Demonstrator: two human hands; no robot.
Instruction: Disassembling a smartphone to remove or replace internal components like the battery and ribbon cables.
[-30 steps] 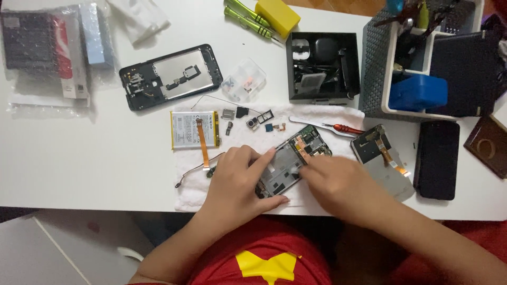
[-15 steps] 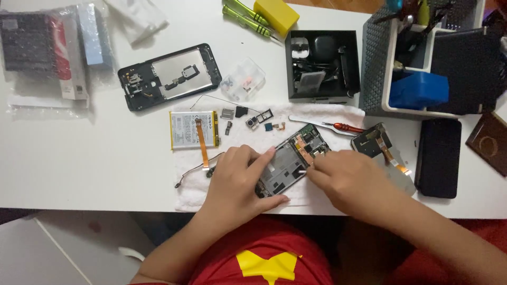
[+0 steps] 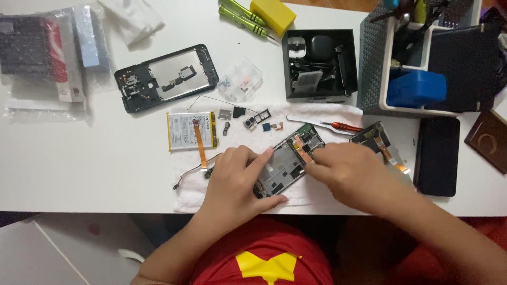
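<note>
An opened phone frame (image 3: 288,163) with its circuit parts showing lies tilted on a white cloth (image 3: 237,153) at the table's near edge. My left hand (image 3: 235,182) grips its lower left side, thumb and fingers around the edges. My right hand (image 3: 351,171) rests over the frame's upper right part, fingertips pressed on an orange flex strip there; what the fingers pinch is hidden. A flat battery (image 3: 191,130) with an orange ribbon lies to the left on the cloth.
A black phone back frame (image 3: 166,76) lies at the upper left. Small loose parts (image 3: 253,120), tweezers and a red screwdriver (image 3: 343,126) sit above the hands. A black box (image 3: 318,63), a grey organiser (image 3: 377,58), green screwdrivers (image 3: 240,16), a dark screen panel (image 3: 436,155).
My right hand has slid slightly left and down over the frame's upper end. My left hand keeps its hold on the frame.
</note>
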